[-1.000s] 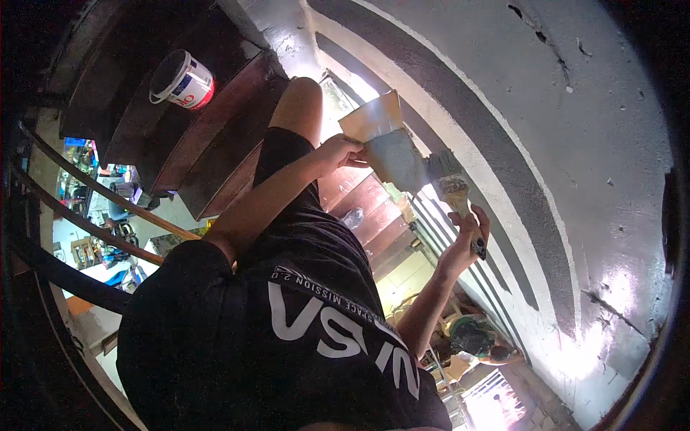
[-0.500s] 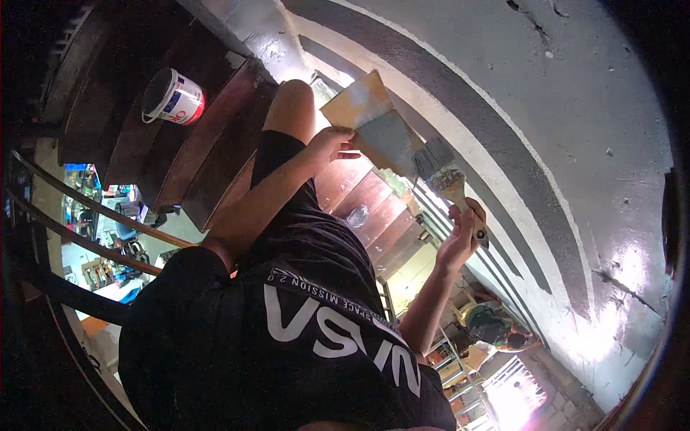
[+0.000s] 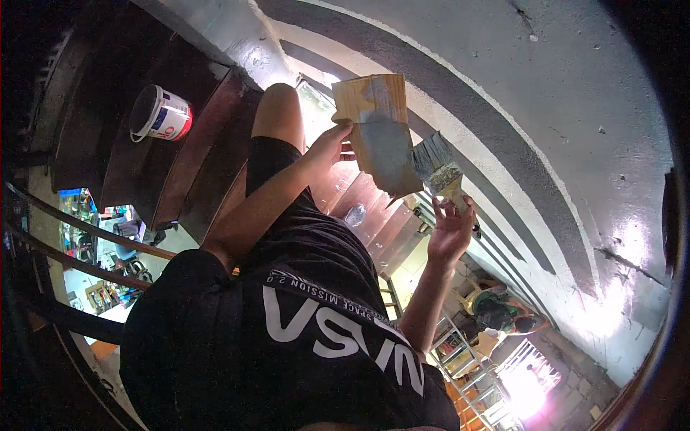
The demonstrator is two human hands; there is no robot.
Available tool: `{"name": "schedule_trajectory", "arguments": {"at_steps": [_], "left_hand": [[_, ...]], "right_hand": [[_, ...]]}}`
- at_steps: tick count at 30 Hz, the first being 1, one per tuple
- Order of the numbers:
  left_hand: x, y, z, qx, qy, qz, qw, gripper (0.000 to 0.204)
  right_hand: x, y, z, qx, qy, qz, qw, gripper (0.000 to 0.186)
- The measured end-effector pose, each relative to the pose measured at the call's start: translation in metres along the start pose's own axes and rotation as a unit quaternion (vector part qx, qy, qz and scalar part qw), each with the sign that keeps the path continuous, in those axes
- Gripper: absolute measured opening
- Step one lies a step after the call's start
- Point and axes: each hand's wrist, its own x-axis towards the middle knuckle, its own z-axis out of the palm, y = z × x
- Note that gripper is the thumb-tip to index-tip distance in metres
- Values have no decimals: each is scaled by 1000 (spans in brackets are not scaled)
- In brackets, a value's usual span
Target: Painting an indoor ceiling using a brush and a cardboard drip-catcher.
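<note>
Striped grey-and-white wall (image 3: 575, 108) curves past dark wooden stairs (image 3: 200, 140); the left hand (image 3: 330, 152) pinches the nine-o'clock edge of a paint-smeared board (image 3: 384, 144), while the right hand (image 3: 451, 233) curls around the handle of a paintbrush (image 3: 448, 179) pointing toward eleven o'clock. Its bristles (image 3: 433, 152) lie at the board's four o'clock, nearer the right hand, contact unclear. Half a second earlier, the board leaned more.

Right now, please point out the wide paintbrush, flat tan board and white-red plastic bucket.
Wide paintbrush (image 3: 443, 177): head view, ferrule.
Flat tan board (image 3: 384, 145): head view, grey smear.
White-red plastic bucket (image 3: 171, 117): head view, outer wall.
</note>
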Motion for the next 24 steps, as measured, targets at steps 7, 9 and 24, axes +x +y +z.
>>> {"name": "schedule_trajectory", "arguments": {"at_steps": [7, 9, 24], "left_hand": [[-2, -4, -2, -9, 10, 18, 1000, 28], [-5, -4, -5, -6, -6, 25, 1000, 24], [-42, 11, -1, -53, -31, 33, 998, 15]], "right_hand": [[-3, 3, 16, 46, -24, 6, 999, 31], [-1, 3, 21, 42, -14, 6, 999, 31], [7, -10, 49, 6, -20, -31, 999, 28]]}}
